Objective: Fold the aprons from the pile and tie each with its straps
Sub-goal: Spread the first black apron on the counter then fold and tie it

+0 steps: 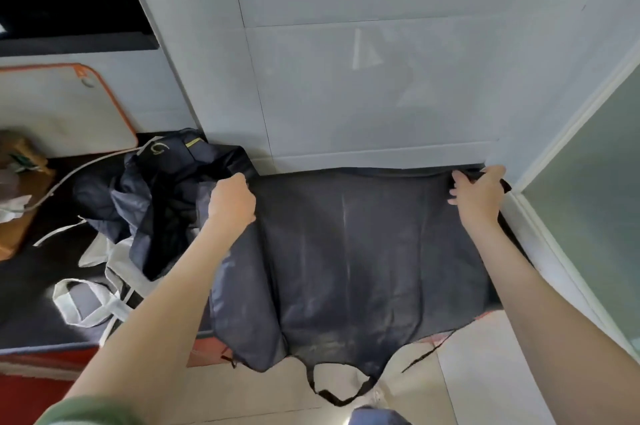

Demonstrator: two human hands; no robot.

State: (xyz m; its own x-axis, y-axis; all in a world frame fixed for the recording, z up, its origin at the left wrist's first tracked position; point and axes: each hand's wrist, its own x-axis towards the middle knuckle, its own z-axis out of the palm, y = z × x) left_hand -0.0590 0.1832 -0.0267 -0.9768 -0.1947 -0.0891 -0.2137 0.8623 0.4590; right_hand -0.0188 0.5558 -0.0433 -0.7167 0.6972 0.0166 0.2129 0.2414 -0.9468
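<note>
Left hand point(231, 200) and right hand point(479, 194) grip with curled fingers the far corners of a dark apron point(363, 251) spread on the worktop point(31, 289); pile point(156, 189) at left

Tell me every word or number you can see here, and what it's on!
No whole word or number can be read.
"C": a pale curved mark on the pile of aprons, maybe a logo, not surely a letter.
The yellow-green tab on that pile: too small to read.
The spread apron: no print shows.
</note>
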